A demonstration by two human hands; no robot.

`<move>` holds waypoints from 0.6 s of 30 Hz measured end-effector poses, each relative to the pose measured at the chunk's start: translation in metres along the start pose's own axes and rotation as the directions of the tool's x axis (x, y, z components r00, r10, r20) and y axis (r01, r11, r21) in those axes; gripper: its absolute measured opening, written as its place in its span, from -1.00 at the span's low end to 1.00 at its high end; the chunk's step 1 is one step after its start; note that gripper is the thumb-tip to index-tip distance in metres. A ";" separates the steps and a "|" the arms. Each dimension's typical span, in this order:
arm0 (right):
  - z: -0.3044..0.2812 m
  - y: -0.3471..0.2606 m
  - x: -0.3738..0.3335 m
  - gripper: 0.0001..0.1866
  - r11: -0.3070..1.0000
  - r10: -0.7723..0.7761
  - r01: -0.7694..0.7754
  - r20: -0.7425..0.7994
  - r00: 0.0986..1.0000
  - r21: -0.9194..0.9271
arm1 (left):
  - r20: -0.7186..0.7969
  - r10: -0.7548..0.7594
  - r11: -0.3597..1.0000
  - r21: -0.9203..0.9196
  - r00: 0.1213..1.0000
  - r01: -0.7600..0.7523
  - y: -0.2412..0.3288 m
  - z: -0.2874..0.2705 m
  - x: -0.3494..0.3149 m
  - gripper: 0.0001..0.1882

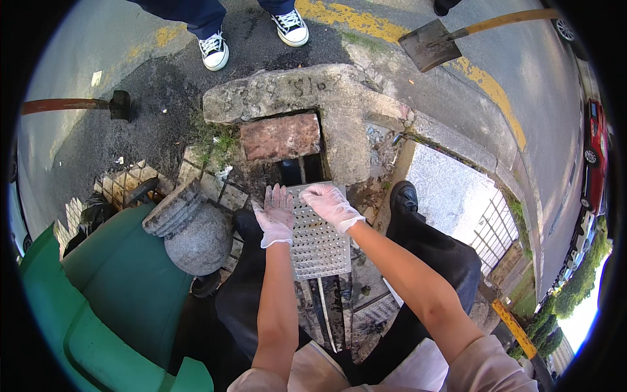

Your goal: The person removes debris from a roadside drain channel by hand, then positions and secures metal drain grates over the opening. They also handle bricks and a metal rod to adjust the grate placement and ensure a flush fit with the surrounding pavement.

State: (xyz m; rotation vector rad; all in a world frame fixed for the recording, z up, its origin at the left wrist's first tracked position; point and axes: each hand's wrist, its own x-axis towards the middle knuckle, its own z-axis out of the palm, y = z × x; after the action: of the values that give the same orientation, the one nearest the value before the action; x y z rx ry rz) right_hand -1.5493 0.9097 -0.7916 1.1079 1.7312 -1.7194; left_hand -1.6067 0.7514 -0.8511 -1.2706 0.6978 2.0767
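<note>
I've got my left hand point(277, 217) gloved and palm up, right hand point(333, 207) curled above the perforated metal plate point(320, 253), reddish block point(281, 137) just beyond!

The head view comes from the left one of two wide fisheye cameras worn side by side on the person's head, facing steeply down, upright and unmirrored. Both forearms point(276, 307) come in from the lower edge, so the lens sits above them, with the left hand point(275, 214) and right hand point(332, 205) close below it, near the middle of the round field. Black closes off the corners, and toward the rim a shovel handle point(506, 21) bows. The view reaches forward to a standing person's sneakers point(214, 53) and, at the right, out to a red car point(592, 153) and sky
</note>
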 end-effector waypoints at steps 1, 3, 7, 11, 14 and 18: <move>-0.001 0.008 -0.026 -0.82 0.974 0.102 -0.098 -0.007 0.995 0.203 | 0.043 -0.056 0.998 0.010 0.998 0.055 0.000 0.018 -0.024 -0.38; 0.004 0.007 -0.080 -0.82 0.831 0.162 -0.089 -0.086 0.983 0.550 | 0.041 -0.080 0.994 0.078 0.996 0.077 0.007 0.047 -0.073 -0.37; -0.019 -0.047 -0.194 -0.71 0.625 0.245 -0.115 -0.053 0.968 0.772 | 0.080 -0.176 0.934 0.327 0.981 0.140 0.030 0.089 -0.163 -0.39; -0.067 -0.107 -0.295 -0.54 0.721 0.095 0.148 -0.308 0.947 0.677 | 0.191 -0.271 0.782 0.616 0.943 0.100 0.038 0.103 -0.190 -0.43; -0.090 -0.134 -0.326 -0.43 0.558 0.054 0.283 -0.374 0.926 0.780 | 0.175 -0.677 0.723 0.336 0.715 0.603 0.069 0.151 -0.202 -0.45; -0.112 -0.145 -0.421 -0.53 0.355 0.171 0.504 -0.584 0.793 0.788 | 0.072 -0.423 0.331 0.940 0.903 0.080 0.050 0.245 -0.346 -0.32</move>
State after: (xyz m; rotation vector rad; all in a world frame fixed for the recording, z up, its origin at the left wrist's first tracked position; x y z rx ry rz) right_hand -1.3994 0.9411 -0.3582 2.2023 0.9740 -2.8963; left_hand -1.6617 0.8131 -0.4327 -0.3097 1.1826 1.1426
